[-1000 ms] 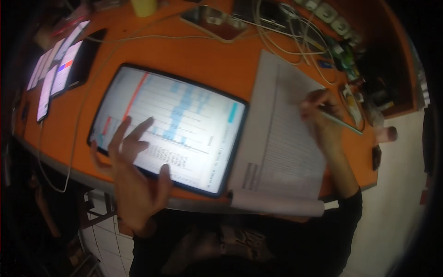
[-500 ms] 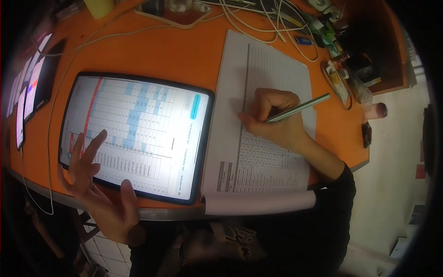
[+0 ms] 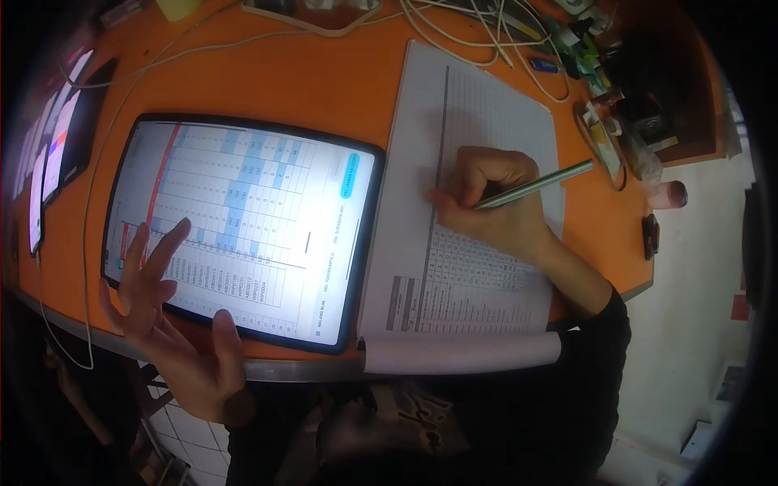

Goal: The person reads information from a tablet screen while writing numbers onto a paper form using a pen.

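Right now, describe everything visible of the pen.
The pen is slim and pale silvery green, with a slightly shiny barrel; metal or plastic, I cannot tell. It is held slanting in the right hand over the printed paper, its rear end jutting to the right. The hand hides its tip, so contact with the paper is unclear.

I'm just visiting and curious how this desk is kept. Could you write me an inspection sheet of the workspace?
Surface: orange tabletop, partly covered.
Job's things: lit tablet showing a table of figures; printed sheets beside it; pen.
Clutter: lit screens at far left, yellow object at the top edge, blue item and mixed small things at right.
Grips: left grip, a bare hand, spread over the tablet, contact unclear; right grip holds the pen over the sheets, its tip hidden.
Cables: pale cables, looped at top right, trailing at left.
Surroundings: pale floor at right, tiles at lower left.
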Available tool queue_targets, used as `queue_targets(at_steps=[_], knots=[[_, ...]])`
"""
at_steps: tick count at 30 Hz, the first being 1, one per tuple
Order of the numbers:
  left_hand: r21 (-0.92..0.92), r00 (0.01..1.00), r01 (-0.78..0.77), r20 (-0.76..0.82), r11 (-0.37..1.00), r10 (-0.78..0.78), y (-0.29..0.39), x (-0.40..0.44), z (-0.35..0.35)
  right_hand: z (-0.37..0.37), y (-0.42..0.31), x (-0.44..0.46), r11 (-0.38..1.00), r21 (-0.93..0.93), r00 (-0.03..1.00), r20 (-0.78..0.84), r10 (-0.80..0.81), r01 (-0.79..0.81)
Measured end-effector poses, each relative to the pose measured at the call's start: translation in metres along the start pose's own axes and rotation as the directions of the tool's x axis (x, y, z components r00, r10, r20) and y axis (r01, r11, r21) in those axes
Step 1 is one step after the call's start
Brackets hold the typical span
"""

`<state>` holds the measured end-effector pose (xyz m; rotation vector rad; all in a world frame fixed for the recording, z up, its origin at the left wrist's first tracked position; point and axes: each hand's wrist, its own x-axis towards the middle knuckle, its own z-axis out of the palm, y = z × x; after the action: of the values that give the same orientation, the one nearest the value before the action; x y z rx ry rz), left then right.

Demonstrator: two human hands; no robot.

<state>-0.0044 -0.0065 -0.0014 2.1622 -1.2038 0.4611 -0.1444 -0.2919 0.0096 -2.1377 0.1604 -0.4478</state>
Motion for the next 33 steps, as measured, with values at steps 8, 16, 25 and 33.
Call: queue_targets(at_steps=[8,16,25,33], knots=[[-0.175,0.993,-0.051,-0.111,0.983,0.032,-0.012,-0.003,0.015,0.006,-0.001,-0.002,0.984,0.170,0.994,-0.081,0.068,-0.053],[0.000,0.991,0.101,0.083,0.995,-0.100,-0.003,-0.003,-0.004,0.006,-0.002,0.003,0.931,0.344,0.983,-0.086,0.164,-0.125],[-0.046,1.000,-0.004,0.000,0.999,0.004,-0.012,-0.007,0.007,0.006,-0.003,0.005,0.916,0.376,0.977,-0.098,0.191,-0.142],[-0.014,0.995,0.012,0.097,1.000,-0.011,-0.006,-0.002,0.001,-0.009,0.015,0.009,0.957,0.287,0.997,-0.043,0.060,-0.045]])
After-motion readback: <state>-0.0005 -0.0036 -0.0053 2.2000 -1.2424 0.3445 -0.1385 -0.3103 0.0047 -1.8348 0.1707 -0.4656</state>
